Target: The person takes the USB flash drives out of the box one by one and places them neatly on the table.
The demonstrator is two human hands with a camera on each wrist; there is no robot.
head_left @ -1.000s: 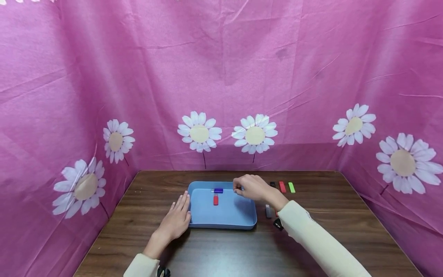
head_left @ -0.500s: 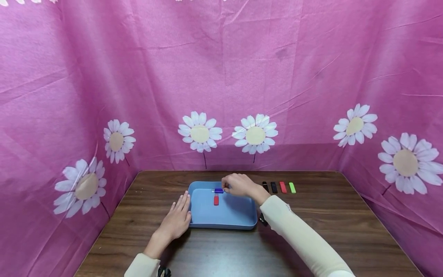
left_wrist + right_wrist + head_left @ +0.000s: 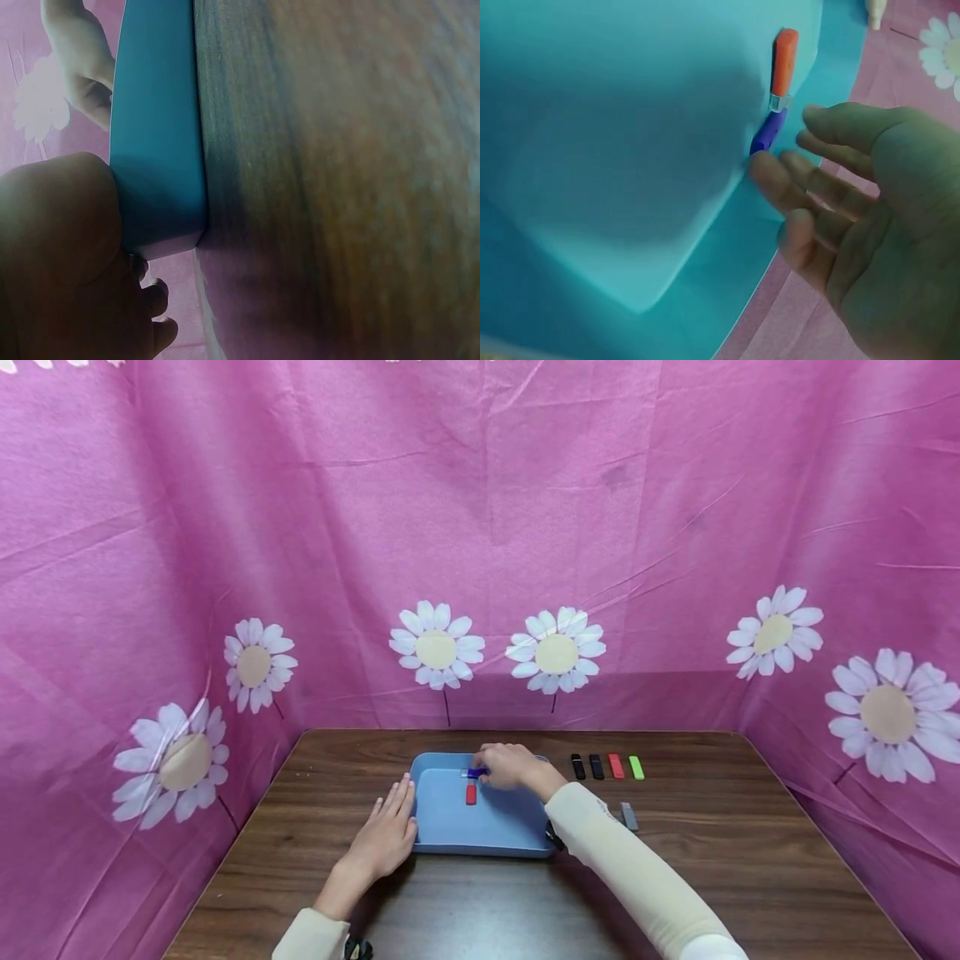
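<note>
A blue tray (image 3: 450, 835) sits mid-table on dark wood. In it lie a purple USB stick (image 3: 473, 772) near the far wall and a red one (image 3: 470, 793) just in front of it. My right hand (image 3: 508, 767) reaches over the tray's far right part. In the right wrist view that hand (image 3: 840, 217) has straight, spread fingers, one fingertip touches the purple stick (image 3: 767, 132), and the red stick (image 3: 783, 64) lies beyond. My left hand (image 3: 386, 837) lies flat on the table against the tray's left wall (image 3: 157, 135), holding nothing.
Right of the tray lies a row of sticks: two black (image 3: 577, 767) (image 3: 596, 767), one red (image 3: 616, 766), one green (image 3: 636, 767). A grey stick (image 3: 628, 816) lies nearer, beside my right sleeve. Pink flowered cloth walls in the table (image 3: 712, 860) on three sides.
My right hand has moved left from the tray's right edge to the purple stick, and the forearm has uncovered the black sticks in the row. The left hand has stayed put.
</note>
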